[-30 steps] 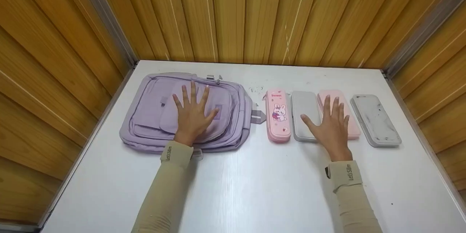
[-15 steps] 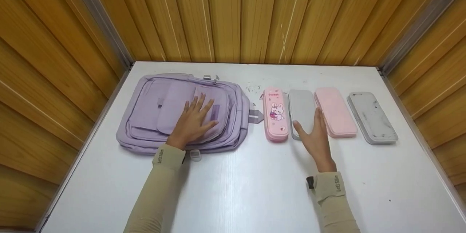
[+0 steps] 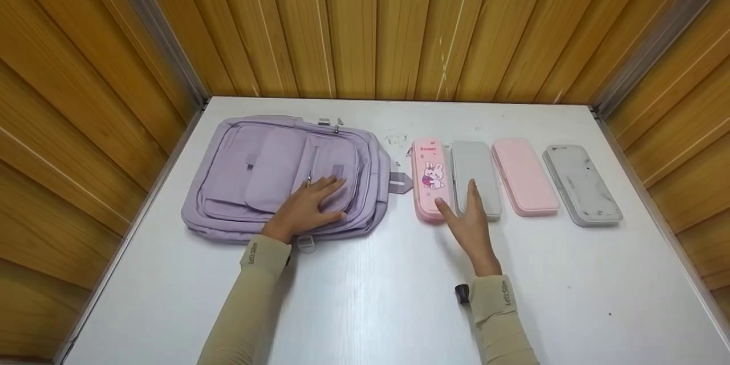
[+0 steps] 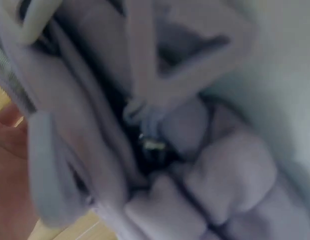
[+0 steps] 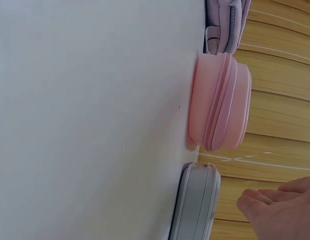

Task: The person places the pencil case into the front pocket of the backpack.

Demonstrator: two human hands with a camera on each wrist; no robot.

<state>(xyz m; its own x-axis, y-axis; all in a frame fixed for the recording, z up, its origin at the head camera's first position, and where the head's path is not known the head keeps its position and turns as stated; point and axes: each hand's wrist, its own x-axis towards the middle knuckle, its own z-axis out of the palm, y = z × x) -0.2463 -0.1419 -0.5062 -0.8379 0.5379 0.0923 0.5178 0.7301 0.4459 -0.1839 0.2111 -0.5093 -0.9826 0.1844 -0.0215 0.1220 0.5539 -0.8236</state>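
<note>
A lilac backpack lies flat on the left of the table. My left hand is over its front pocket, fingers extended towards the right. In the left wrist view, blurred straps and buckles of the backpack fill most of the picture. My right hand hovers with thumb and fingers apart by the near ends of a pink pencil case with a rabbit print and a plain grey case. The right wrist view has this hand holding nothing.
Further right lie a plain pink case and a grey case with dark marks. The white table meets wood-patterned walls at the back and sides. A backpack strap end points at the rabbit case.
My right hand has moved left and nearer, from over the plain pink case to the rabbit and grey cases. My left hand has slid down the backpack, its spread fingers drawing closer together.
</note>
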